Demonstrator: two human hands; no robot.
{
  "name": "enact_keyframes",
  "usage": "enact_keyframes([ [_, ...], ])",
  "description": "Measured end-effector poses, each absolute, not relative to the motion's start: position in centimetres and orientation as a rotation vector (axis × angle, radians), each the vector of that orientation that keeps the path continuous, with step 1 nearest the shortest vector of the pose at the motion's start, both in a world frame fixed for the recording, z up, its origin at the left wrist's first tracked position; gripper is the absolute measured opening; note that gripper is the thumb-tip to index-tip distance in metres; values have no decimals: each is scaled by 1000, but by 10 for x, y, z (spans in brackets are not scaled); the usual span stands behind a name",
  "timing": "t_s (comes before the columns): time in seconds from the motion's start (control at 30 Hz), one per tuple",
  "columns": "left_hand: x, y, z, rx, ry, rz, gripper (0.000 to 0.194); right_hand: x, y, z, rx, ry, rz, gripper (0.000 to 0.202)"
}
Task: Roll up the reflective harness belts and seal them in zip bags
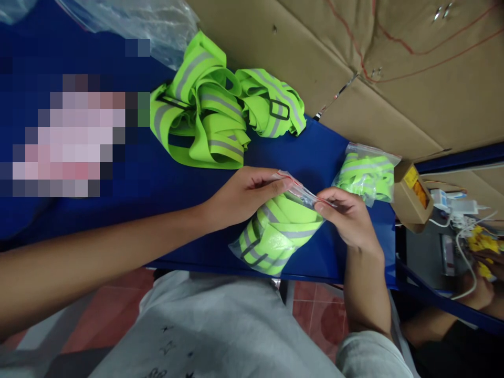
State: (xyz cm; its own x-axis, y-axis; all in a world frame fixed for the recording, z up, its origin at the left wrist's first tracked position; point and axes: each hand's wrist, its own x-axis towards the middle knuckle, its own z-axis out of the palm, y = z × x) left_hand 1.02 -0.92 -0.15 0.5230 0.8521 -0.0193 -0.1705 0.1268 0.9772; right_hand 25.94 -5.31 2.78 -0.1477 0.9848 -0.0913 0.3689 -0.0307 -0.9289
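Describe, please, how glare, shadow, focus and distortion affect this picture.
Head view: small glints on the bag of green straps and broader sheen on the clear plastic at top; lower right corner in deep shadow; left forearm apparently wide-angle stretched toward the edge; coarse pixelation hides a patch at left; straps reasonably sharp.

Beyond the left grip [242, 197], the blue worktop [301, 155] bears green straps [220, 107], a rolled strap [258, 102] and, farther out, clear plastic [145, 26]; a bagged strap [364, 176] lies just beyond the right grip [352, 220].
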Motion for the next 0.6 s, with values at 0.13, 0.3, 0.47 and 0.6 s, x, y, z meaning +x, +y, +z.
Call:
enact_keyframes([
  [0.13,12,-11,-2,1247,691,827,29,255,-54,25,-1453,-1524,1117,13],
  [0.3,14,-13,-5,1268,700,839,29,254,-56,24,-1455,-1543,1185,6],
  [0.47,15,-14,-6,1297,687,805,32,250,-57,21,-1490,-1498,1181,15],
  [0.6,13,-14,-5,1313,748,816,37,250,-56,20,-1506,-1552,1124,13],
])
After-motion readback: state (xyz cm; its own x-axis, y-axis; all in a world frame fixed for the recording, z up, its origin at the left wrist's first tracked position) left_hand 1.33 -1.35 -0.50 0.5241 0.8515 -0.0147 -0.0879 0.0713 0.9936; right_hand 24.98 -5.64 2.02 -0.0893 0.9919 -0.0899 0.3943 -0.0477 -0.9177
